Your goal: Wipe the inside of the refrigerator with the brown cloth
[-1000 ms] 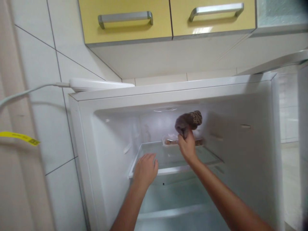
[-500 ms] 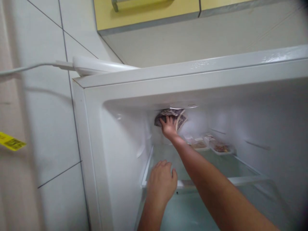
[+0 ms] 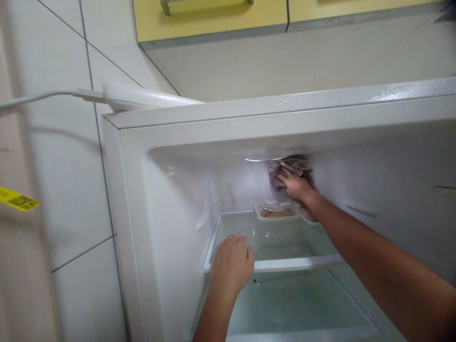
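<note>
My right hand (image 3: 297,185) presses a crumpled grey-brown patterned cloth (image 3: 276,175) against the upper back wall of a fridge, just under its ceiling. Its fingers are bent into the fabric. Below that hand, two clear plastic food trays (image 3: 278,212) sit at the back of the glass shelf (image 3: 245,237); my right forearm partly covers the right one. My left hand (image 3: 233,263) is by the shelf's front rim, back of the hand up. The thumb stands apart from the loosely bent fingers, whose tips are hidden, and nothing shows in it.
The white fridge frame (image 3: 131,190) surrounds both arms. A lower glass shelf (image 3: 292,304) lies beneath the first. On the fridge top rests a white power strip (image 3: 142,97) with a cable. Yellow cabinets (image 3: 213,19) hang above, and a tiled wall (image 3: 67,185) stands at left.
My right hand has moved the cloth rightward along the back wall, baring the wall at left and bringing the left tray into fuller view. My left hand stays by the shelf rim.
</note>
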`<state>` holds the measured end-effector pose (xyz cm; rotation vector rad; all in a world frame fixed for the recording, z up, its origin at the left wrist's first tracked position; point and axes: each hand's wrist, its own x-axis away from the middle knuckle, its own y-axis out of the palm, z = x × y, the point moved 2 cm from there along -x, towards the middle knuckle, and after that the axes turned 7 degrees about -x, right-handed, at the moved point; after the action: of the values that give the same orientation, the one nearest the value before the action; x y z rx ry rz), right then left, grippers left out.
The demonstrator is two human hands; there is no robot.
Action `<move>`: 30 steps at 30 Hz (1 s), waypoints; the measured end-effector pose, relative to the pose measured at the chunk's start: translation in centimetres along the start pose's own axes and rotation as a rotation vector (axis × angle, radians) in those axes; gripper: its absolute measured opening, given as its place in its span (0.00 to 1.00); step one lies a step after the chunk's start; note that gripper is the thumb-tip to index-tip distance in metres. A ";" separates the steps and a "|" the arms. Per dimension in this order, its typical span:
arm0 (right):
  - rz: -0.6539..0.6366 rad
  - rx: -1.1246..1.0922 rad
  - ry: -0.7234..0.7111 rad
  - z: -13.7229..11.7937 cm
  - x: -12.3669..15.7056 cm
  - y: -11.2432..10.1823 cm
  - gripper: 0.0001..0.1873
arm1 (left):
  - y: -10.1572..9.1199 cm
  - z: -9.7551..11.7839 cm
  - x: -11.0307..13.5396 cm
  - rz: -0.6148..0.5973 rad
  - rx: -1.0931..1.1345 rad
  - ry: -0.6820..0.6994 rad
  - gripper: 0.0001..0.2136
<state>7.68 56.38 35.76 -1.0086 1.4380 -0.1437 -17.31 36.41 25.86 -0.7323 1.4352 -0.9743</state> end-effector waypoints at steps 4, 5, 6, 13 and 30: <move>0.038 0.115 0.139 -0.8 -0.2 0.2 0.29 | 0.0 0.0 -0.1 0.025 0.003 -0.003 0.17; 0.045 0.136 0.169 -1.7 -0.7 0.7 0.30 | 0.0 0.0 -0.1 0.032 0.006 -0.005 0.17; 0.047 0.154 0.193 -2.8 -1.2 1.4 0.32 | 0.0 0.0 -0.1 0.039 0.010 -0.004 0.17; -0.067 0.167 -0.077 -13.0 -3.4 7.1 0.32 | 0.1 0.1 0.0 0.065 0.019 -0.004 0.17; -0.487 0.254 -0.282 -18.1 1.1 12.1 0.21 | -0.5 0.2 0.2 0.049 0.001 0.025 0.16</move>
<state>-13.38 54.26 30.48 -1.1011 0.8750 -0.5048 -17.17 35.99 26.18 -0.6834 1.4679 -0.9492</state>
